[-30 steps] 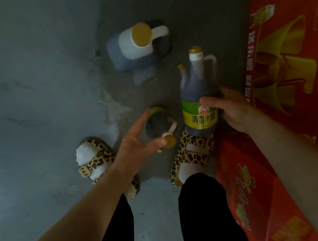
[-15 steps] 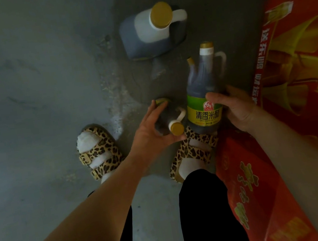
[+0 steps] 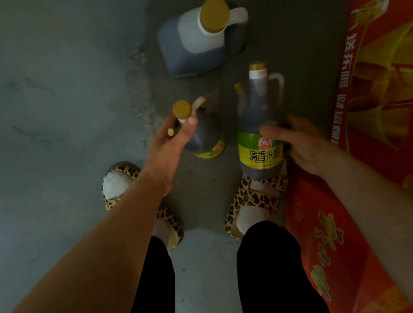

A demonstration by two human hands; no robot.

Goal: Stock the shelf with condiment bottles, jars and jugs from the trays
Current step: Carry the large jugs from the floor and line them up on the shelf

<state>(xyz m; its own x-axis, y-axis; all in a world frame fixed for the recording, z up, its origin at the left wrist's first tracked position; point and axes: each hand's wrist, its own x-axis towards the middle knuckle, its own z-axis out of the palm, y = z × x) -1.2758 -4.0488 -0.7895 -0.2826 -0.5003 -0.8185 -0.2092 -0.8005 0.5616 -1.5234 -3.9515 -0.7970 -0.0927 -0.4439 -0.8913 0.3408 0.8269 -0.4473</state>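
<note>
I can't see the small bottle's [image 3: 203, 135] neck behind my left hand [image 3: 171, 148]; red cartons [image 3: 394, 84] run off frame; another bottle [image 3: 239, 92] hides behind the tall bottle [image 3: 257, 125].

Matt rough grey concrete floor [image 3: 43, 130]; glossy dark plastic vinegar bottles with green paper-look labels [image 3: 257, 130] and gold caps; translucent plastic jug [image 3: 202, 38]; glossy red printed cardboard cartons [image 3: 394, 84]; leopard-print fabric-look sandals [image 3: 255, 197].

left hand [image 3: 170, 146] — fingers curled, pinching | right hand [image 3: 299, 142] — fingers wrapped, gripping | both forearms extended downward
</note>
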